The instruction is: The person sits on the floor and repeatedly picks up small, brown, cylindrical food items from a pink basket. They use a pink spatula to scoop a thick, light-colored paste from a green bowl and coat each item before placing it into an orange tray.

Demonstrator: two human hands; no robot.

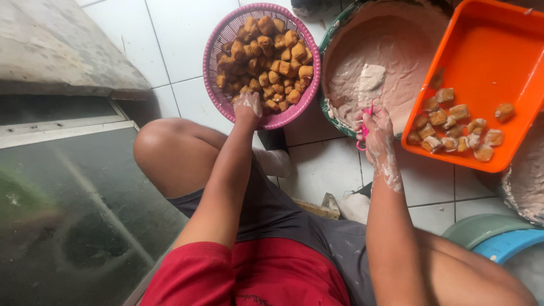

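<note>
A pink plastic basket (224, 29) heaped with several brown fried tofu puffs (272, 56) sits on the white tiled floor ahead of me. My left hand (248, 105), smeared with pale paste, reaches into the basket's near edge among the puffs; whether it grips one is hidden. My right hand (375, 129), also coated in paste, is closed around a small pink tool (362, 131) at the near rim of a large green bowl (324, 42) of greyish-pink paste (391, 51). An orange tray (493, 51) to the right holds several filled tofu pieces (453, 127).
I sit on the floor, knees spread, in a red shirt and dark shorts. A concrete step (51, 45) and a dark glass panel (73, 215) lie at left. Another paste-lined basin (527, 175) and stacked green and blue bowls (498, 238) stand at right.
</note>
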